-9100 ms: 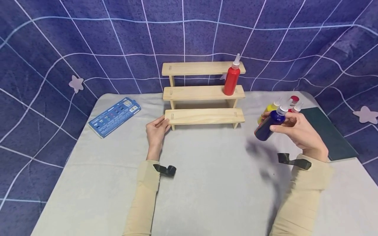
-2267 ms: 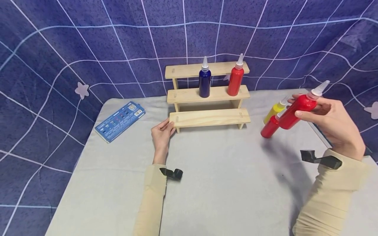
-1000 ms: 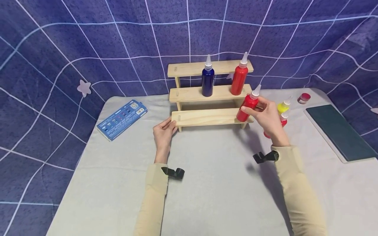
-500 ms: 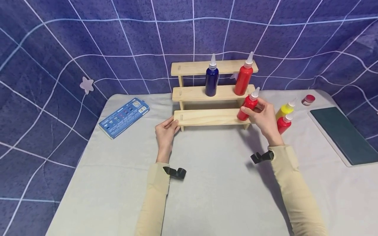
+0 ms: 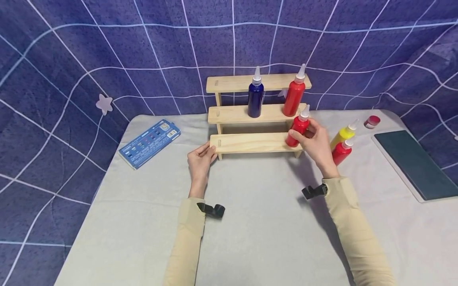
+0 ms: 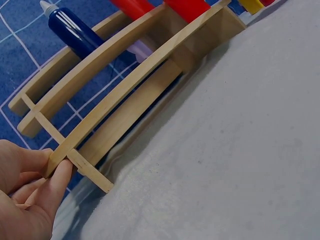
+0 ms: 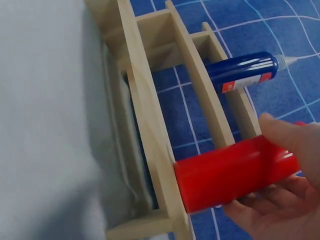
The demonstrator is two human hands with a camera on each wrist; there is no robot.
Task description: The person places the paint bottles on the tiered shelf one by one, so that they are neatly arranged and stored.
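Note:
A three-step wooden display stand (image 5: 250,143) stands at the back of the table. My left hand (image 5: 201,163) pinches the left end of its lowest step, thumb on one side and fingers on the other. My right hand (image 5: 317,143) grips a red squeeze bottle (image 5: 297,131) with a white nozzle, upright at the right end of that step. In the right wrist view, the base of this red bottle (image 7: 220,175) meets the step's board. On the middle step are a dark blue squeeze bottle (image 5: 255,101) and, to its right, another red bottle (image 5: 294,97).
Right of the stand are a yellow bottle (image 5: 341,137) and a red bottle (image 5: 340,154), close together. Behind them lies a small red-lidded jar (image 5: 372,122). A dark green flat board (image 5: 416,163) lies far right, a blue box (image 5: 149,143) on the left. Patterned blue cloth (image 5: 171,47) hangs behind.
The blue bottle, earlier in my right hand, now stands on the middle step. My right hand has since brought a red bottle from the right onto the lowest step. My left hand keeps its hold.

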